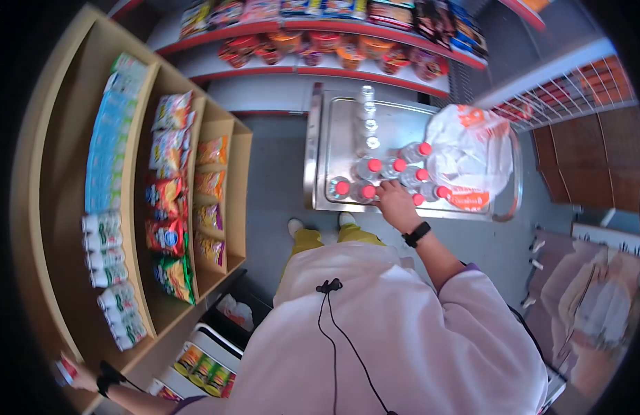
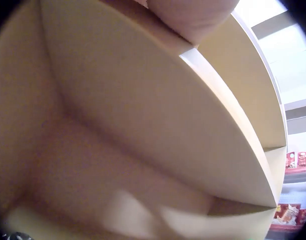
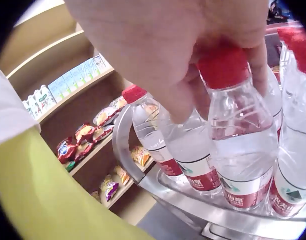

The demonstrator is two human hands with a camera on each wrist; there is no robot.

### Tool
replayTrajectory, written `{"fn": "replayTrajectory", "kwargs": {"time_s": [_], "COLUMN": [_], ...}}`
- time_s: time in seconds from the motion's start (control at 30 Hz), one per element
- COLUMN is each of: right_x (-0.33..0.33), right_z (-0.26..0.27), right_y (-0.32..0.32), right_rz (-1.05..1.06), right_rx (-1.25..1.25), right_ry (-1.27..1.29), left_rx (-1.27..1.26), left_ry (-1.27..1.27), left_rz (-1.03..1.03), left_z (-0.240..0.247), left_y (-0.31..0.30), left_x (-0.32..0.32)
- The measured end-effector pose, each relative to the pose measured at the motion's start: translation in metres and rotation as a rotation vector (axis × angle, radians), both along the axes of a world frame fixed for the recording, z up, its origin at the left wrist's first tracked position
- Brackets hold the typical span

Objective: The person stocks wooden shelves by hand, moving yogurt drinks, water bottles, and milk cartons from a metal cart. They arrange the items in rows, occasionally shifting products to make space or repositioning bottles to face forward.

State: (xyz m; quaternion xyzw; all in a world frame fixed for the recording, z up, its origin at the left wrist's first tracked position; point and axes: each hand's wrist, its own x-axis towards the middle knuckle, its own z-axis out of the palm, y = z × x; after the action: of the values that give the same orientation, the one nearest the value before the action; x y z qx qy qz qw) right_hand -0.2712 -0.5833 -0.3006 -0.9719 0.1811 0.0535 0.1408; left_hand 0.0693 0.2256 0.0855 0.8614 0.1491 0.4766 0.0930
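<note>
Since the right hand (image 3: 163, 45) clamps its fingers on only the red cap of the clear plastic water bottle (image 3: 238, 145), at the silver metal tray's (image 1: 320, 138) six o'clock edge, we judge a lift may topple the touching neighbouring bottles (image 3: 153, 130); left hand (image 1: 85, 379) fingers: cannot tell.

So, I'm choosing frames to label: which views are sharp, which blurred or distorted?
Head view: fairly sharp, but fisheye curves the wooden shelf, corners dark. Left wrist view: soft, out of focus. Right wrist view: bottle crisp, right hand blurred near the lens.
</note>
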Motion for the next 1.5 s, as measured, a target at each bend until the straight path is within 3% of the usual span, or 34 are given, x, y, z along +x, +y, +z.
{"fn": "replayTrajectory", "kwargs": {"time_s": [0.07,0.17,0.33,0.47,0.5,0.53,0.57,0.6,0.63,0.67,0.7,0.73,0.77,0.83,0.93,1.07,1.1,1.13,1.2,1.3,1.4,1.5], "right_x": [0.0,0.001,0.001,-0.006,-0.007,-0.009,-0.011,-0.011,-0.008,-0.01,-0.004,0.001,-0.004,-0.001,0.005,0.007,0.005,0.007,0.004,0.002,0.001,0.013], "right_z": [0.004,0.003,-0.006,-0.016,-0.022,-0.027,-0.022,-0.018,-0.026,-0.044,-0.032,-0.029,-0.038,-0.028,-0.014,-0.037,-0.034,-0.041,-0.066,-0.093,-0.074,-0.017], "right_y": [0.001,0.0,0.002,-0.003,-0.003,-0.001,0.001,0.0,0.0,-0.009,-0.004,-0.005,-0.008,-0.004,-0.005,-0.02,-0.022,-0.024,-0.035,-0.045,-0.035,0.002], "right_rz": [-0.037,-0.038,-0.025,0.004,0.025,0.029,0.057,0.152,0.024,0.084,0.024,0.007,0.037,0.117,0.169,0.321,0.437,0.441,0.357,0.327,0.324,0.266], "right_rx": [-0.003,-0.037,-0.073,-0.018,-0.043,-0.075,-0.064,-0.056,0.023,0.0,0.003,0.006,-0.066,-0.176,-0.166,-0.326,-0.435,-0.434,-0.415,-0.458,-0.545,-0.578], "right_ry": [-0.013,-0.017,-0.066,-0.145,-0.123,-0.062,-0.107,-0.261,-0.189,-0.258,-0.204,-0.152,-0.145,-0.115,-0.054,-0.132,-0.293,-0.298,-0.052,0.024,0.092,0.14], "left_rx": [-0.114,-0.141,-0.299,-0.277,-0.247,-0.361,-0.215,-0.276,-0.265,-0.349,-0.332,-0.4,-0.353,-0.362,-0.47,-0.478,-0.509,-0.539,-0.622,-0.729,-0.737,-0.676], "left_ry": [-0.019,0.035,0.111,-0.043,-0.109,0.027,-0.035,-0.117,-0.054,-0.093,-0.081,-0.025,-0.045,0.012,-0.045,-0.065,-0.058,-0.05,0.005,-0.049,-0.04,0.028], "left_rz": [-0.097,-0.188,-0.133,-0.649,-0.581,-0.372,-0.364,-0.406,-0.266,-0.231,0.027,0.099,0.126,0.081,-0.174,-0.293,-0.372,-0.451,-0.491,-0.576,-0.685,-0.589], "left_z": [-0.003,0.0,0.002,0.001,0.001,0.009,0.017,0.011,0.015,0.015,-0.001,0.014,0.004,0.006,-0.001,-0.002,-0.007,-0.009,0.003,0.006,0.005,0.006], "left_y": [0.004,0.067,0.068,0.108,0.077,-0.059,-0.148,-0.11,-0.102,-0.106,-0.056,-0.115,-0.089,-0.087,-0.079,-0.065,-0.057,-0.05,-0.075,-0.085,-0.085,-0.089], "left_x": [0.003,0.033,0.039,0.054,0.018,-0.001,-0.033,-0.02,-0.025,-0.032,-0.013,-0.041,-0.029,-0.035,-0.028,-0.03,-0.027,-0.025,-0.042,-0.05,-0.05,-0.048]}}
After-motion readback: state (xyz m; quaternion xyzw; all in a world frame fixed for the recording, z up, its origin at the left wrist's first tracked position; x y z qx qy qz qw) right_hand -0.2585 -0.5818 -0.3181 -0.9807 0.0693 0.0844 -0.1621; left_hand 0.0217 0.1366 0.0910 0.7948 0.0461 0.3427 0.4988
